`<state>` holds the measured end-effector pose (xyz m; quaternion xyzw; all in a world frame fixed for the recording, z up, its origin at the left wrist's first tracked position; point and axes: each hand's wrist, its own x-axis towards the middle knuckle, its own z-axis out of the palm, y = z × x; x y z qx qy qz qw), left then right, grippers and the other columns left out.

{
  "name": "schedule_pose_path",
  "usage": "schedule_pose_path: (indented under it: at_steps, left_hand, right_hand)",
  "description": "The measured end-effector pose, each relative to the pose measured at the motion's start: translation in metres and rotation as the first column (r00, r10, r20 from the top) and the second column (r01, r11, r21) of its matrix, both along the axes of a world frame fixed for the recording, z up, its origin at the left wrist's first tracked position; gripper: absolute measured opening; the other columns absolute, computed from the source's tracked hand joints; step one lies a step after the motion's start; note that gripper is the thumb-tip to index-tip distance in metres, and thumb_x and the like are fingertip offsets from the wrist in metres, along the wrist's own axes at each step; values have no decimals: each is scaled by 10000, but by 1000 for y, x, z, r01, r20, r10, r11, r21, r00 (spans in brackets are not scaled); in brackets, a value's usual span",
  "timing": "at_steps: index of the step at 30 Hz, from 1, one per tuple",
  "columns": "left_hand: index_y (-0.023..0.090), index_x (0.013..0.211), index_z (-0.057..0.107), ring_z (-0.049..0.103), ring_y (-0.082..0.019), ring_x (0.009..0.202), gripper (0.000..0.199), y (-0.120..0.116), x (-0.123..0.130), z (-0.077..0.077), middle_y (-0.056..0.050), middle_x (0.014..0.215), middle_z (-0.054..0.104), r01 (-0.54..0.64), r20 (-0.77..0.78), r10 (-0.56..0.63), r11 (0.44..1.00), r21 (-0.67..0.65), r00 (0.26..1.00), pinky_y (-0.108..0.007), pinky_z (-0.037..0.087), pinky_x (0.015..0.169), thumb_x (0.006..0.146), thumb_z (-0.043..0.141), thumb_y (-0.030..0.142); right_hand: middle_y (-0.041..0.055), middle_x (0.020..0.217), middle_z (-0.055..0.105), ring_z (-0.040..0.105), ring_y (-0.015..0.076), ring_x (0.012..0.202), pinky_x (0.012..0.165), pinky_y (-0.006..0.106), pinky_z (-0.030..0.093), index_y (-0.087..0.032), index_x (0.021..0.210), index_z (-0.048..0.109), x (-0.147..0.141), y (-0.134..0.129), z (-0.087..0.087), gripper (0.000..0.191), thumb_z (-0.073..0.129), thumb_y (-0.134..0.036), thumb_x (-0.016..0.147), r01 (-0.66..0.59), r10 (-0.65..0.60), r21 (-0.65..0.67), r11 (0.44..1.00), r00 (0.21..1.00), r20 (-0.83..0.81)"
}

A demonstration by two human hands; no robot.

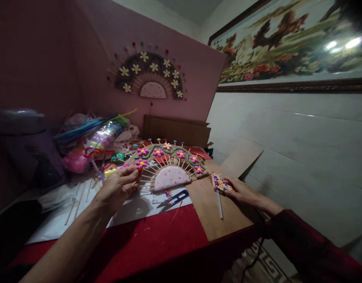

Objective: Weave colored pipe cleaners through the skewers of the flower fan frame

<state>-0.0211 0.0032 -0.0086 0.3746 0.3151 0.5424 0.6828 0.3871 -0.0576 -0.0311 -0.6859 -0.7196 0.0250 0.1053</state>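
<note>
A half-round fan (170, 157) of twine and thin sticks stands on the table, with pink flowers, a green wavy strip and a pale spotted half-disc at its base. At its left side, my left hand (122, 184) is closed, pinching a small red piece (139, 168) in the fingertips. My right hand (238, 190) is wrapped round a flower-patterned hot glue gun (218, 182), right of the fan above the brown board. A whitish glue stick (220, 206) juts from the glue gun. Blue thread snips (176, 199) lie before the fan's base.
Bagged craft materials and coloured pipe cleaners (89, 129) are heaped at the back left. Loose wooden sticks (76, 202) lie on white paper. Cardboard (176, 129) leans behind the fan. A similar fan (151, 74) hangs on the pink panel. Red cloth (157, 243) covers the table.
</note>
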Motion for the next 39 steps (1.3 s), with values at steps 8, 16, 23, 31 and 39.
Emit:
schedule_pose_path:
  at_steps: [8,16,23,31,39]
  left_hand:
    - [84,738,644,562,-80,548,82,-1,-8,11,-48,654,612,-140,51,139,990,25,989,-151,450,474,682,608,36]
    - [94,629,612,523,-89,475,147,25,-43,35,-14,549,596,-389,17,396,891,234,918,-193,396,437,514,703,95]
    - [108,622,601,464,-72,427,228,42,-64,16,24,481,553,-511,-179,596,779,364,782,-205,354,454,460,719,215]
    - [142,641,644,574,-152,590,86,45,-57,-7,-43,620,643,-434,-629,673,736,519,389,-245,407,544,579,598,178]
    - [142,691,671,599,-173,637,140,46,-67,-12,-62,675,672,-456,-688,668,725,517,283,-251,417,568,594,594,207]
  right_hand:
    - [104,1054,610,579,215,937,778,319,450,-187,1094,575,-98,-15,69,341,429,-389,860,-193,177,248,949,981,84]
    - [49,846,646,558,155,805,703,266,379,-191,846,652,-249,28,62,204,459,-258,861,-362,355,273,891,932,76]
    - [36,875,629,550,156,743,581,256,312,-206,827,607,-285,67,25,145,469,-252,834,-334,307,295,895,942,134]
    - [62,932,575,491,181,834,646,268,332,-179,874,553,-274,69,8,102,543,-219,781,-351,332,393,850,936,117]
    - [86,923,535,440,199,851,643,280,339,-178,810,594,-277,66,6,76,527,-188,778,-415,343,354,838,906,249]
